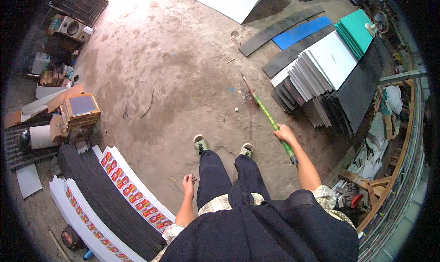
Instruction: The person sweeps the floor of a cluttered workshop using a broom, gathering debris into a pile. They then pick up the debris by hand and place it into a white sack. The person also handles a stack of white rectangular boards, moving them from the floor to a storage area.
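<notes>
Dark clothing (256, 234) on the person lay nearest the viewpoint. From my position, the right hand (285, 133) was closed around the green stick (269, 116), whose far end angled out over the floor (183, 78), left of the stacked white sheets (332, 62). The left hand (189, 181) hung relaxed, gripping nothing visible. Floor clearing appeared incomplete: loose scraps (236, 109) lay ungathered near the stick; completed portions could not be determined.

The brown-tipped stick (266, 111) is green with yellow bands, one board (301, 32) bright blue.
</notes>
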`<act>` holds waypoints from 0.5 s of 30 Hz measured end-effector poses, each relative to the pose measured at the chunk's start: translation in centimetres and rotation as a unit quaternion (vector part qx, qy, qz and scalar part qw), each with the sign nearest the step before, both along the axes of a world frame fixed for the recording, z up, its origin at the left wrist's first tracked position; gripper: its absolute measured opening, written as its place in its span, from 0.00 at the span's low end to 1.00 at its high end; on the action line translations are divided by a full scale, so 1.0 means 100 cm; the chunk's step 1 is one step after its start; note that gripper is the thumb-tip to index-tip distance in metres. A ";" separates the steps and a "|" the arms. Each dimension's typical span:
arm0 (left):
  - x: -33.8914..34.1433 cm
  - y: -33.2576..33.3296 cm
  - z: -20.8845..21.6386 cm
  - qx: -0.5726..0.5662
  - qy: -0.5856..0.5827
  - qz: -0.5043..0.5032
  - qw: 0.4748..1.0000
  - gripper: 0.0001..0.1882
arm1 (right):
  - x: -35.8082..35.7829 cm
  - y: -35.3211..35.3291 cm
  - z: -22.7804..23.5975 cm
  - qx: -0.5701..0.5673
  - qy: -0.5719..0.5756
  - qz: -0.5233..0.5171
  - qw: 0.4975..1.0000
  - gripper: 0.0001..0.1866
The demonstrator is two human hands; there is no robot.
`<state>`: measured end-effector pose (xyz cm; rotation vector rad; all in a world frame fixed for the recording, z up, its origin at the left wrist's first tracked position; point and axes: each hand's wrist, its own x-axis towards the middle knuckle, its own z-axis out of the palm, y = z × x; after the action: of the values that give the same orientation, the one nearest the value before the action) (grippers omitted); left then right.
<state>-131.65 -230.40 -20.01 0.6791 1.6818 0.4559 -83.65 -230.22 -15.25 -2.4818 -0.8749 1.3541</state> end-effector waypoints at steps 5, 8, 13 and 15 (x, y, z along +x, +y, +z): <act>-0.034 0.058 -0.014 -0.005 -0.018 -0.038 0.999 0.12 | -0.064 0.010 0.042 0.048 0.145 -0.152 0.977 0.28; -0.060 0.099 -0.023 0.002 -0.027 -0.046 0.999 0.12 | -0.101 0.041 0.051 0.031 0.291 -0.234 0.927 0.29; -0.091 0.171 -0.020 0.027 -0.006 -0.076 0.997 0.12 | -0.149 0.078 0.002 -0.027 0.301 -0.181 0.936 0.27; -0.104 0.192 -0.019 0.034 -0.001 -0.078 0.996 0.12 | -0.149 0.078 -0.006 -0.028 0.263 -0.183 0.947 0.24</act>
<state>-142.06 -211.17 -21.88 0.8533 1.6028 0.4029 -98.57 -222.44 -15.87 -2.0071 -0.2456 1.7745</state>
